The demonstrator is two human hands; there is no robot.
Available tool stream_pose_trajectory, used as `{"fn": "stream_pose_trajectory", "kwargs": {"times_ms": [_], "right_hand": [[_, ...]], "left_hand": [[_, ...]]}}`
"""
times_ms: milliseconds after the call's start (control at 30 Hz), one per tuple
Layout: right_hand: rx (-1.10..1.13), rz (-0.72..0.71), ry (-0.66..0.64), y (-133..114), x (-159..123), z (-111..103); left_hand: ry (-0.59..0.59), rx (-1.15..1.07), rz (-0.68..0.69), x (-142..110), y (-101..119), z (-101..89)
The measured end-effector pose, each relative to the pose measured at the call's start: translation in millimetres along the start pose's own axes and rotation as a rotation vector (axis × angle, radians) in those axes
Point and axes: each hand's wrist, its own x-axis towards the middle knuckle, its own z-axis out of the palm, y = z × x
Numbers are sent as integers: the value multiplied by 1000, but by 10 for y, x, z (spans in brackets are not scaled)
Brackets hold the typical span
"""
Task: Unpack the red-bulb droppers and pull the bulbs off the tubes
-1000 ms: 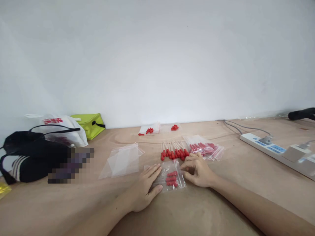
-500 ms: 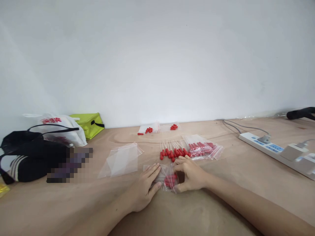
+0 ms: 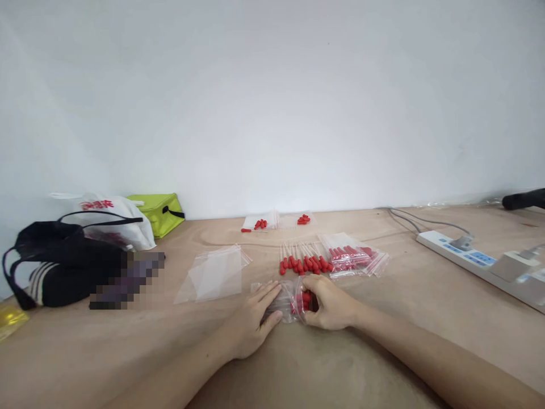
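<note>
Bagging work, caught mid-step. Small zip bag (image 3: 283, 296) lay flat on the bench (image 3: 383, 352), close in front of the body and between the two hands, with a few red caps (image 3: 303, 300) bunched inside at its right end.

Left hand (image 3: 251, 318) rested palm down, fingers stretched out straight and together, pressed on the left half of the small zip bag. Pinned it rather than gripped it; closed round nothing.

Right hand (image 3: 330, 304) sat curled at the bag's right end, thumb and fingers drawn in on the plastic around the red caps. Half closed, then, with a pinch on the bag itself. Could not tell whether the zip strip was already sealed; too small and too glossy to read.

Judged as the closing or flattening stage of one packet. Seemed to call next for a steady hold from the left while the right ran its pinch along the opening, without squeezing the contents out.

Just beyond lay a loose row of red-capped sticks (image 3: 304, 262), touching a stack of filled bags (image 3: 357, 255) to its right. Further left, apart from these, a pile of empty bags (image 3: 215, 272). At the wall, two more packets (image 3: 272, 221). Well off to the right, a power strip (image 3: 481, 261); well off to the left, a black bag (image 3: 63, 267), a white carrier bag (image 3: 110, 218) and a green pouch (image 3: 159, 210).
</note>
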Motion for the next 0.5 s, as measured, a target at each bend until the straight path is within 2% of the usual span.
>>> {"fn": "stream_pose_trajectory", "kwargs": {"times_ms": [100,233,400,500], "right_hand": [[54,27,26,1,-12,9],[237,17,8,35,-24,2],[575,194,-100,139,-6,-14],[605,218,-165,169,-2,-19]], "left_hand": [[-19,0,-19,-2,10,-10],[-13,2,-15,-4,-15,8],[-1,0,-5,1,-28,19],[-11,4,-7,6,-11,8]]}}
